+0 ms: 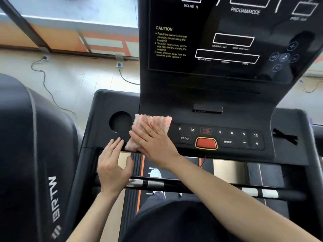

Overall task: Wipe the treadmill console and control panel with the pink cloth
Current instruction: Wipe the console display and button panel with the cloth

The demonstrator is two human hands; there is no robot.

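The pink cloth lies flat on the left end of the black control panel, covering its leftmost buttons. My right hand presses flat on the cloth with fingers spread, pointing up and left. My left hand hovers just left of the cloth over the panel's front edge, fingers apart, holding nothing. The tall glossy console with its caution text rises behind the panel. A red stop button sits at the panel's centre, uncovered.
A round cup holder is sunk in the deck left of the cloth. A handlebar with silver sensors crosses under my arms. Another treadmill's black housing stands at left. Cables trail across the floor beyond.
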